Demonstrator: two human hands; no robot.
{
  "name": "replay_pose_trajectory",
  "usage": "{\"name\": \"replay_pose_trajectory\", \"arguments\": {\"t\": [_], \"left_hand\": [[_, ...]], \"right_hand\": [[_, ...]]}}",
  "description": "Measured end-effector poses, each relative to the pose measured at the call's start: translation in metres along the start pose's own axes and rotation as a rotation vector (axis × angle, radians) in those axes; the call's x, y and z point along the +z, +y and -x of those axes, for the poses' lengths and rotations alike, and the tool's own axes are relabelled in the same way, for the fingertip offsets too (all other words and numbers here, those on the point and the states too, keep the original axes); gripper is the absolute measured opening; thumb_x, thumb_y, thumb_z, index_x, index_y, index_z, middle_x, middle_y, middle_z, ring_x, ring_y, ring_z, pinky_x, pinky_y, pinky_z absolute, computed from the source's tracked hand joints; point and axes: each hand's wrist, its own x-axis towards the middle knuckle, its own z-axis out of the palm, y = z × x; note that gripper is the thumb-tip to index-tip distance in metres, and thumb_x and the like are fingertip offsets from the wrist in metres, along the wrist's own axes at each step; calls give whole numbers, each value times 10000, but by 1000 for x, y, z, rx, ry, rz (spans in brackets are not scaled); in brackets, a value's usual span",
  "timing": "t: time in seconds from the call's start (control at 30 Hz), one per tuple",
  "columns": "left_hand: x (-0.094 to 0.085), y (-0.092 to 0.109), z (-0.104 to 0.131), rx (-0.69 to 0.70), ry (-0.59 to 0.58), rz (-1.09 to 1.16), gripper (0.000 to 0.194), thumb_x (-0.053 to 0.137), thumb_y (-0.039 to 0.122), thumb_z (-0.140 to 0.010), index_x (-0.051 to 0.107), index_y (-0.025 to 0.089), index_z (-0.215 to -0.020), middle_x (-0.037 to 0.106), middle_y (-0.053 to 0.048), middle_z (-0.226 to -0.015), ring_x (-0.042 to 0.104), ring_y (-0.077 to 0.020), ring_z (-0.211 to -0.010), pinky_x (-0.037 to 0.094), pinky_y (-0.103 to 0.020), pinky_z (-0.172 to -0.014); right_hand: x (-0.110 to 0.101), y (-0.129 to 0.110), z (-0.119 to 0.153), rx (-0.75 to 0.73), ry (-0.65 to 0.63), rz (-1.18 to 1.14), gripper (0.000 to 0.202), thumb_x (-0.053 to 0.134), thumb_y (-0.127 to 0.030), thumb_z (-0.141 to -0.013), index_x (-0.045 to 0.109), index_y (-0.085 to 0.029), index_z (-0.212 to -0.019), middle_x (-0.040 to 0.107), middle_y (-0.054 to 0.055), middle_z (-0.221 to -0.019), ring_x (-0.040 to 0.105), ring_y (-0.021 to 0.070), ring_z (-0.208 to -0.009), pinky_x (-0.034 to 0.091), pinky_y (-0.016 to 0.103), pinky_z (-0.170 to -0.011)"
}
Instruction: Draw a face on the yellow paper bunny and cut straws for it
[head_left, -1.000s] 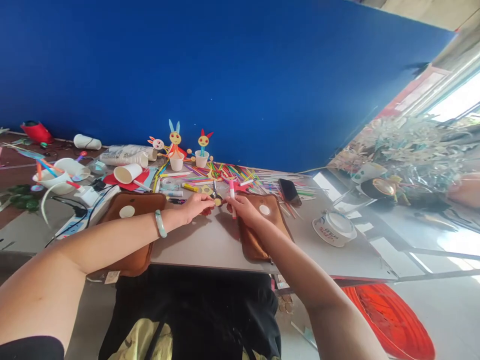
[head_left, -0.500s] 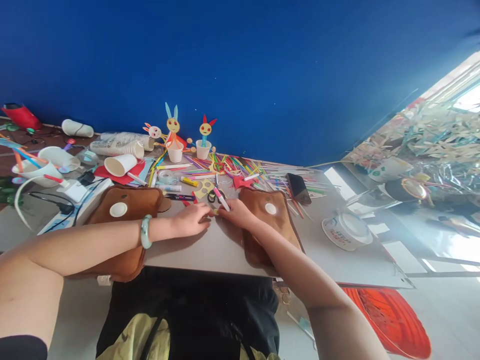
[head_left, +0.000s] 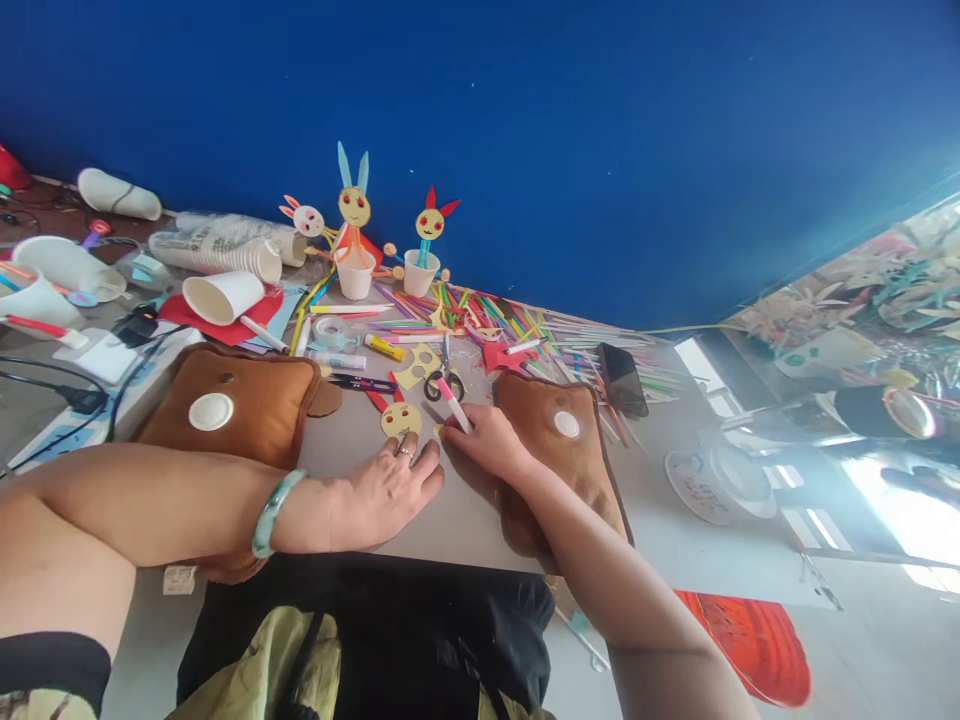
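My left hand [head_left: 394, 490], with a ring and a jade bangle, lies palm down with fingers apart. Its fingertips touch the lower edge of a round yellow paper face [head_left: 400, 420] with red eyes and red ears. A white marker with a pink end [head_left: 454, 402] stands tilted in my right hand [head_left: 487, 440], which is closed around it. By the right fingertips is a small yellow paper piece [head_left: 438, 431]. Black-handled scissors [head_left: 445, 384] lie just beyond, near yellow paper with round holes cut out [head_left: 417, 366].
Brown plush warmers lie left [head_left: 247, 400] and right [head_left: 562, 470]. Paper rabbit figures in white cups [head_left: 355, 272] stand by the blue wall. Colored sticks [head_left: 517, 325], a phone [head_left: 622, 380], a yellow glue stick [head_left: 384, 347] and a paper bowl [head_left: 716, 485] share the table.
My left hand has drawn back toward me and flattened, uncovering the yellow paper face. My right hand still holds the marker. The whole view has shifted slightly.
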Motion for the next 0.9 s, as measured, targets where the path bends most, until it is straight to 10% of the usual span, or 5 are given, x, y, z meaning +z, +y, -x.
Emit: {"name": "replay_pose_trajectory", "arguments": {"t": [0.33,0.9], "left_hand": [[7,-7,-6,52,-12,72,517,481,503,-880,600,89,-1166,499,-285,-1372,539,-393,-1145,414,-498,-924],[9,-10,-7,45,-49,61,539,439,577,-882,557,131,-1161,513,-241,-1361,516,-373,-1173,377,-483,-955]], "right_hand": [[0,0,-3,9,-7,-14,213,656,-399,-781,683,-199,-713,652,1,-645,548,143,-601,371,234,-560],[-1,3,-3,19,39,-167,450,486,-583,-894,626,-176,-759,542,-22,-564,481,118,-539,345,233,-527]]}}
